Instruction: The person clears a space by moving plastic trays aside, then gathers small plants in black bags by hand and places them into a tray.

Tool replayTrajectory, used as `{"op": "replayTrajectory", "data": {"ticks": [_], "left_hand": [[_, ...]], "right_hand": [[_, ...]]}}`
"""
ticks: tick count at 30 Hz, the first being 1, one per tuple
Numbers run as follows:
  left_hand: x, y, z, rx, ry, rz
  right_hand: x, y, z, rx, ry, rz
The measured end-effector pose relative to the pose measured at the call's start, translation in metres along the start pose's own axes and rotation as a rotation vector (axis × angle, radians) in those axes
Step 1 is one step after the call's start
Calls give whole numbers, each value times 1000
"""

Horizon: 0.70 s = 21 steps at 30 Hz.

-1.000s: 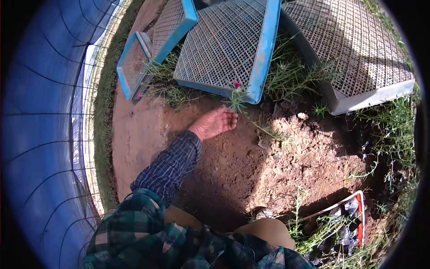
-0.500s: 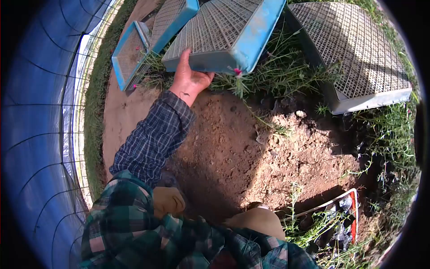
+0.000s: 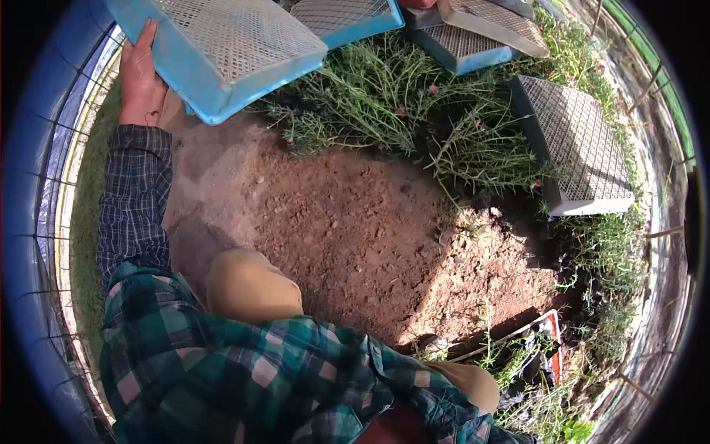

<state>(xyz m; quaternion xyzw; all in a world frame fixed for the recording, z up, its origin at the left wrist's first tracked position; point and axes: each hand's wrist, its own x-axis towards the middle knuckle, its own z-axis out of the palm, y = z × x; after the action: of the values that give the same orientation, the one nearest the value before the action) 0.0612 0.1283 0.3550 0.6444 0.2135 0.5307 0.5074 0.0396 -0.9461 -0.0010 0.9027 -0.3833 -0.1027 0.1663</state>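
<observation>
My left hand (image 3: 137,78) is at the upper left with its fingers closed on the edge of a blue plastic crate (image 3: 240,41) with a lattice base. The thumb lies along the crate's side; the other fingers are mostly hidden. The crate is tilted and its lattice faces up. Just behind it is another blue lattice crate (image 3: 351,22). My right hand is outside the view.
Green plants with pink flowers (image 3: 362,96) grow beyond the bare soil (image 3: 347,214). A lattice crate (image 3: 580,144) leans among plants on the right, with several more crates (image 3: 473,41) at the back. A red-and-white frame (image 3: 556,344) lies low right. Blue sheeting (image 3: 33,214) stands left.
My left hand has moved left and up in view with the blue crate, which has swung away from the plants. The view has also turned right, showing more crates at the back.
</observation>
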Motion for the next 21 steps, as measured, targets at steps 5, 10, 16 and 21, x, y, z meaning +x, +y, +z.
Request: {"op": "replayTrajectory", "data": {"ticks": [5,10,16,21], "left_hand": [[5,-31,-135,579,28,423],[-58,-90,-213,1093,-237,458],[-190,-193,-275,964,-615,-278],[-222,-245,-377,834,-451,-449]], "right_hand": [[20,-98,-125,-161,198,-273],[-109,-383,-292,175,405,-1388],[-437,-621,-385,79,-72,-1855],[-656,-685,-366,-63,-260,-2408]]}}
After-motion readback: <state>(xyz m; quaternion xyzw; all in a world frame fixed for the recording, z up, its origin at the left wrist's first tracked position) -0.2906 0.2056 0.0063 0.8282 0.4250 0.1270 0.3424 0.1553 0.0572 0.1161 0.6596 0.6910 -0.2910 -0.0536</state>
